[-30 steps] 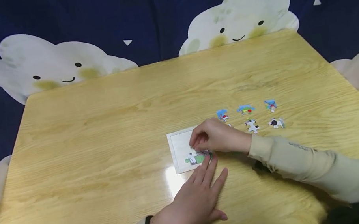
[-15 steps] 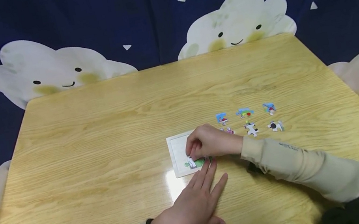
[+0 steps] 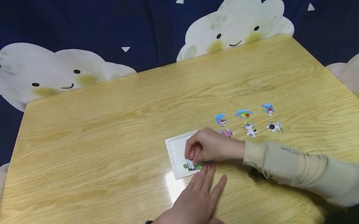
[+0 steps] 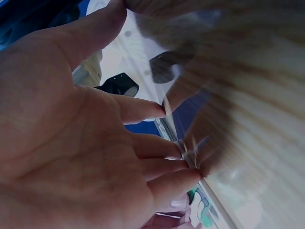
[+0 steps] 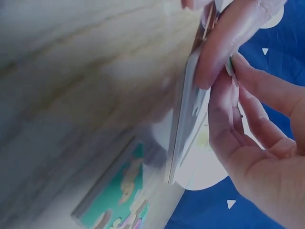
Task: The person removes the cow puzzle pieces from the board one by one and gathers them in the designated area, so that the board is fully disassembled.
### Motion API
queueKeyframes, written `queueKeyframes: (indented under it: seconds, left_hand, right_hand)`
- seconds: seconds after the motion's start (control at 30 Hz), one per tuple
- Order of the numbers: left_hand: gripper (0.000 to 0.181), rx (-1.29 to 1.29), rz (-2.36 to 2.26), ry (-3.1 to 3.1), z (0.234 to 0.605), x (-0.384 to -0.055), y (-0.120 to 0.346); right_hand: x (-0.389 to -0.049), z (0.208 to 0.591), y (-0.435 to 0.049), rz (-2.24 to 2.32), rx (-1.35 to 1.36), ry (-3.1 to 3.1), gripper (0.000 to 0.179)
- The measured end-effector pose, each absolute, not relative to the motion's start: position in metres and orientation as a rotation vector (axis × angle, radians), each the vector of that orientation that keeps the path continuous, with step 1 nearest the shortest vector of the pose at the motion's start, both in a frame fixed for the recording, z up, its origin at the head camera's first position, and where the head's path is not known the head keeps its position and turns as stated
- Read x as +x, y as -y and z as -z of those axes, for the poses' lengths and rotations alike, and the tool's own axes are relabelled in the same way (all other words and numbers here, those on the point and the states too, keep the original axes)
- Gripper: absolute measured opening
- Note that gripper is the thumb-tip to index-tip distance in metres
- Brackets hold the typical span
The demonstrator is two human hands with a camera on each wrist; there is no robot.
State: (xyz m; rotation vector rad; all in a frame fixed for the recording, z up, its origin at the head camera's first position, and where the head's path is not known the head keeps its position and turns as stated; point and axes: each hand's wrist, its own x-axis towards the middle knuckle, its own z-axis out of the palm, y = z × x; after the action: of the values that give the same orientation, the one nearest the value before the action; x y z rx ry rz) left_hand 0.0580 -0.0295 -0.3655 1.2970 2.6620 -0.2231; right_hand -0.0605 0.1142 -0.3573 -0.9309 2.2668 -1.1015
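Observation:
A white puzzle board (image 3: 170, 157) with a raised rim lies on the table in the head view. Pieces with green and white print (image 3: 189, 165) are along its near side, partly covered by the hands. My right hand (image 3: 212, 145) is over the board and pinches a thin puzzle piece (image 5: 230, 69) between thumb and fingertips; most of that piece is hidden. With its fingers straight and spread, my left hand (image 3: 192, 214) touches the board's near edge, fingertips by the laid pieces.
Right of the board, several loose puzzle pieces lie in two rows, among them a blue one (image 3: 243, 113), a pink one (image 3: 227, 132) and a black-and-white one (image 3: 274, 126). The wooden table (image 3: 83, 157) meets a dark blue cloud-print curtain (image 3: 145, 22) at the back.
My right hand has shifted a little left and nearer over the board, uncovering the pink piece beside it. The left hand stays at the board's edge. The head view has tilted slightly.

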Motion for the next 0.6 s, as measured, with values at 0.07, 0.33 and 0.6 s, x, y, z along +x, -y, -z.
queueKeyframes:
  seconds: [0.07, 0.33, 0.6]
  left_hand:
    - [0.099, 1.298, 0.216, -2.665, 0.366, 0.058, 0.029]
    - [0.099, 1.311, 0.189, -2.667, 0.368, 0.06, 0.03]
    - [0.099, 1.323, 0.183, -2.683, 0.369, 0.06, 0.031]
  right_hand:
    - [-0.059, 0.358, -0.116, 1.13, -0.925, -2.252, 0.013]
    - [-0.061, 0.349, -0.146, 1.178, -0.897, -2.325, 0.012]
    - [-0.064, 0.346, -0.205, 1.144, -0.757, -2.418, 0.011]
